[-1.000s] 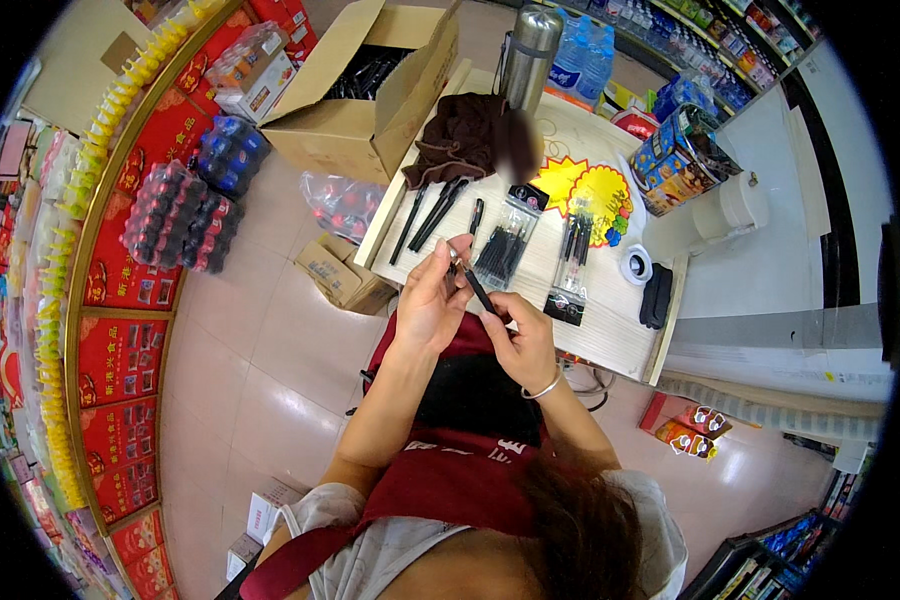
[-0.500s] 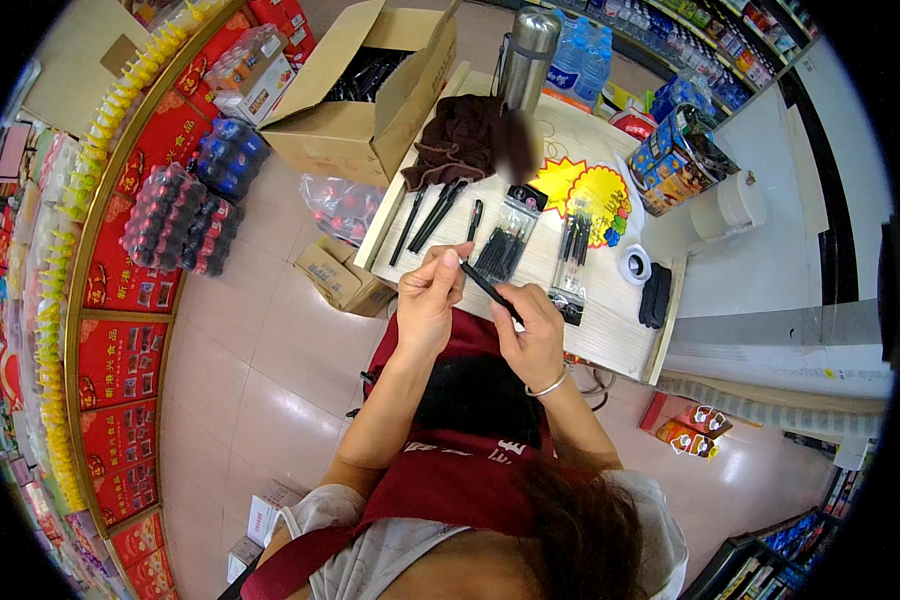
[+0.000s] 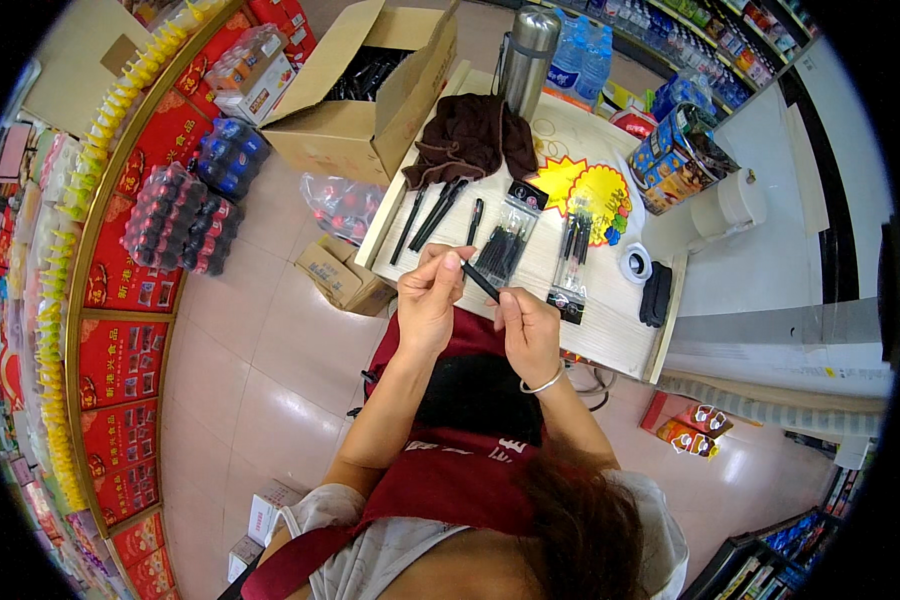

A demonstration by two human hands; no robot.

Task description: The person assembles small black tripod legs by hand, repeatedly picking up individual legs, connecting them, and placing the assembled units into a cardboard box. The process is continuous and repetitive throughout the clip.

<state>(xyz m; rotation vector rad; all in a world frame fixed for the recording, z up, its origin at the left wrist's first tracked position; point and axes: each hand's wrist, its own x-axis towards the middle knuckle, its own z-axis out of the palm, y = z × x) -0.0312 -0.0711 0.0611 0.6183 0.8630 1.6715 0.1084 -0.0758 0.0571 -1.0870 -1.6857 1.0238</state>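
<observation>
Over the table's front edge, my left hand (image 3: 428, 300) pinches thumb and fingers together at the upper end of a black pen (image 3: 481, 282). My right hand (image 3: 530, 328) is closed around the pen's lower end, covering it. Any small part inside the left pinch is hidden. Just beyond my hands lie a single black pen (image 3: 475, 221), a pair of black pens (image 3: 437, 215) and another slim black pen (image 3: 407, 228). A clear packet of black pens or refills (image 3: 507, 240) rests behind the held pen, with a second such packet (image 3: 572, 250) to its right.
A brown cloth (image 3: 460, 140) and steel flask (image 3: 530, 62) occupy the far side of the pale wooden table (image 3: 610, 335). Yellow star-shaped cards (image 3: 597, 195), a white tape roll (image 3: 635, 263) and a black folded item (image 3: 655, 295) lie right. An open carton (image 3: 325, 140) stands left.
My right hand has shifted slightly right and its grip on the pen has changed, hiding the pen's lower end. The left hand has hardly moved.
</observation>
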